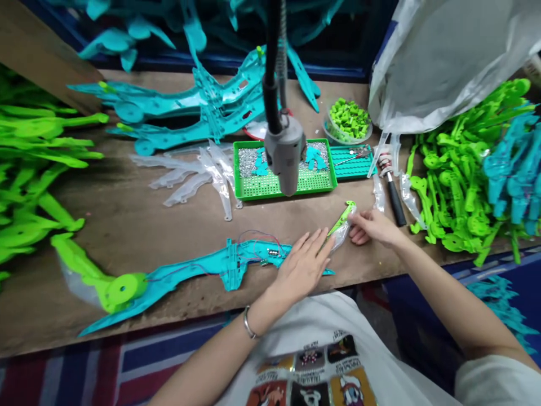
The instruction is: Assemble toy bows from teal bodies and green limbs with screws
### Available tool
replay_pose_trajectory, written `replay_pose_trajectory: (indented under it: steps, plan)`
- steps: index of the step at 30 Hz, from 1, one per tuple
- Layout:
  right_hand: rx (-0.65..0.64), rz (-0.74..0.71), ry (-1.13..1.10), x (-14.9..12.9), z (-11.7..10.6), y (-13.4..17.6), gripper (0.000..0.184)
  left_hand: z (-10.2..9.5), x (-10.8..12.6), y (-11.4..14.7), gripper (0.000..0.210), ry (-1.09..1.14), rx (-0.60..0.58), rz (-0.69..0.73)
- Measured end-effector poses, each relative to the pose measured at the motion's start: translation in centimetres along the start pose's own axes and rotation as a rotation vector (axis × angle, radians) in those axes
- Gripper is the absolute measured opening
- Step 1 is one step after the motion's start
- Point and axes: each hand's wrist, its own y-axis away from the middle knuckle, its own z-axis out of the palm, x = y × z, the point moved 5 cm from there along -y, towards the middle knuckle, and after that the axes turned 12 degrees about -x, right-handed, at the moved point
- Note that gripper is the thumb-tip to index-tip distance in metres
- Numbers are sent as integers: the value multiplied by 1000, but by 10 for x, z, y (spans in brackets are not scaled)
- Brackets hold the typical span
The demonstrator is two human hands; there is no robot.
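"Where's the light-green strip?"
"On the bench, on the wearer's side of the green tray, near its right end, clear plastic alongside."
"And the fingers?"
"Left hand: outstretched, slightly spread, over the strip's lower end and the turquoise frame. Right hand: curled beside the upper end; whether they pinch anything, I can't tell."
"Any writing?"
"Shirt captions, too small to read surely."
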Motion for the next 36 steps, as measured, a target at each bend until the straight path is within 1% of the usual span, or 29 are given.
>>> replay_pose_trajectory:
  steps: [2, 4, 8, 11, 13, 14, 15, 16, 17, 18, 19, 20, 21, 22, 23, 25, 28, 31, 34, 36]
  plan:
    - [40, -13, -12, -7, -13, -6, 30, 2, 0, 0, 51, -16, 7, -1]
    - [43, -13, -14, -12, -19, -12, 29, 3, 0, 0, 52, -29, 7, -2]
    - [20, -4, 17, -16, -14, -20, 30, 4, -1, -1, 52, -48, 14, 6]
    - [26, -19, 81, -18, -9, -18, 30, 6, -1, -2, 52, -76, 16, 19]
    - [46, -60, 125, -19, -12, -11, 29, 7, -1, -2, 52, -96, 14, 29]
    - [86, -101, 158, -20, -18, -5, 28, 7, -2, -2, 53, -104, 11, 32]
    - [176, -155, 225, -22, -28, 3, 26, 7, -2, -1, 53, -109, 6, 33]
    - [314, -204, 331, -25, -42, 14, 23, 7, -3, -1, 54, -113, 3, 33]
    - [488, -230, 472, -26, -59, 25, 20, 7, -4, -1, 54, -114, -2, 34]
    - [671, -216, 633, -26, -75, 37, 17, 6, -4, -1, 55, -111, -7, 38]
    - [833, -155, 793, -25, -90, 47, 19, 5, -4, -1, 56, -105, -14, 42]
    - [946, -60, 921, -22, -104, 54, 22, 4, -4, -1, 58, -98, -22, 47]
    - [1000, 44, 995, -16, -117, 58, 24, 2, -4, -1, 59, -90, -27, 53]
    - [1018, 126, 1032, -11, -127, 59, 26, 0, -3, -1, 61, -84, -29, 58]
    - [1020, 175, 1043, -7, -135, 59, 28, -2, -2, -1, 63, -79, -26, 58]
    - [1016, 196, 1031, -1, -144, 57, 29, -9, -1, 0, 65, -75, 1, 46]
    - [1041, 180, 1014, 0, -149, 58, 30, -24, -2, 6, 67, -56, 65, 31]
    - [1050, 134, 998, -3, -151, 58, 30, -37, -4, 13, 66, -22, 130, 29]
    - [1020, 58, 986, -15, -157, 46, 31, -44, -3, 14, 62, 11, 171, 41]
    - [1010, 31, 967, -29, -167, 32, 32, -44, 1, 12, 59, 36, 175, 65]
